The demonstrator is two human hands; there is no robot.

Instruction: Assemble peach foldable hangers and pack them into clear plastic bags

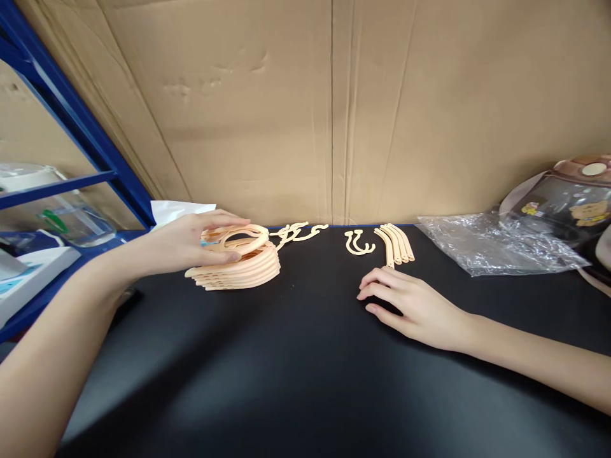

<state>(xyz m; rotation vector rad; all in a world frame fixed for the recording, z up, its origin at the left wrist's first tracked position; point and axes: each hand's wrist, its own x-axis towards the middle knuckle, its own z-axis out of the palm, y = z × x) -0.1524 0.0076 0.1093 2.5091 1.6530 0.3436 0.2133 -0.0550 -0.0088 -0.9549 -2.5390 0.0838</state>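
- Head view, left hand: it comes in over the worktop from the left edge and reaches toward the far edge.
- Its fingers are closed on the top hanger, the thumb on the near side and the other fingers on the far side, with the left end of the hanger between them.
- That hanger sits tilted over a stack of peach hangers, close to the far edge and left of its middle; whether it touches the stack along its whole length I cannot tell.
- Right hand: it is held low over the right half of the worktop, palm down. Its fingers are loosely bent and apart, the thumb clear of the index finger, and they hold nothing.
- The row of curved strips lies just beyond this hand, near the far edge; the end of the leftmost strip comes right up to the fingers, but contact is unclear.
- Loose hooks lie left of the strips, apart from them, near the far edge.
- More hook pieces lie in a jumble at the far edge, just right of the stack.
- A clear plastic bag is spread toward the far right corner, beside a dark see-through bottle.
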